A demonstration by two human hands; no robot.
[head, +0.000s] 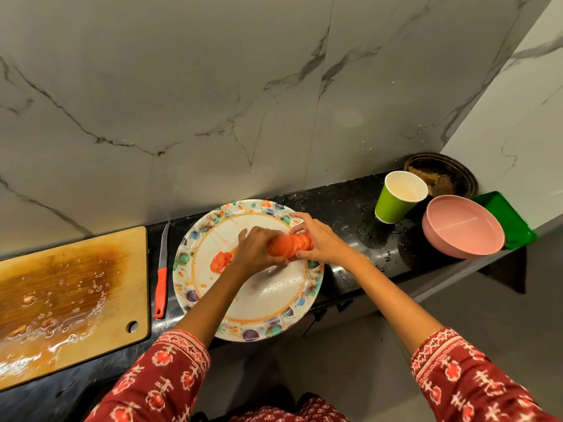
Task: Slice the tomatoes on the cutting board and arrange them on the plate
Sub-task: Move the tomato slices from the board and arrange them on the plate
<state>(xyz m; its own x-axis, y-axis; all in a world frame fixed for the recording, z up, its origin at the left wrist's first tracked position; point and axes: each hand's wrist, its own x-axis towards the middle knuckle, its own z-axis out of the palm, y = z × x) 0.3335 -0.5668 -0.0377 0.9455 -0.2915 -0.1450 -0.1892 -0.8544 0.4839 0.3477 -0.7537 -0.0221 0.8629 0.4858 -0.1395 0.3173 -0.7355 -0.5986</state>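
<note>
A round floral-rimmed plate [268, 300] lies on the black counter. Above its middle, my left hand [257, 249] and my right hand [320, 239] hold a row of tomato slices [289, 245] pressed together between them, fingers curled round each end. A few loose tomato slices [220, 261] lie on the plate just left of my left hand. The wooden cutting board [70, 300] sits at the left, wet with tomato juice and seeds. A red-handled knife [161, 278] lies on the counter between board and plate.
A green paper cup [396, 199] stands at the right, with stacked pink bowls [463, 229], a green tray [508, 217] and a dark dirty pan [441, 172] behind. A marble wall rises behind the narrow counter [344, 208], which has water drops.
</note>
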